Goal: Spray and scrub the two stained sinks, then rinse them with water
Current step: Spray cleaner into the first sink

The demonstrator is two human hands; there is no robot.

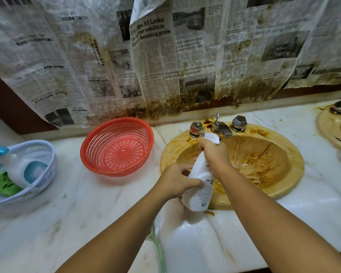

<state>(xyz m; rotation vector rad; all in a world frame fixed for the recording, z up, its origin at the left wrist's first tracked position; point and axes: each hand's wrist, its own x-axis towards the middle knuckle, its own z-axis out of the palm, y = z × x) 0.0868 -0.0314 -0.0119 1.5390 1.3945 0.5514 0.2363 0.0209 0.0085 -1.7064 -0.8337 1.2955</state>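
Observation:
A yellow oval sink (283,174) streaked with brown stains is set in the marble counter, with a chrome faucet (221,128) and two knobs at its back. Over the sink's left side I hold a white spray bottle (200,186), its nozzle end pointing away from me toward the faucet. My right hand (213,154) grips the bottle's neck at the trigger. My left hand (177,180) holds the bottle's body from the left. A second stained sink (327,131) shows at the far right edge, partly cut off.
An empty red plastic basket (117,146) leans on the counter left of the sink. Further left, a white basket (37,154) holds a blue-handled brush, a green sponge and a white bottle. Stained newspaper (165,56) covers the wall behind. The marble counter (87,213) extends toward me.

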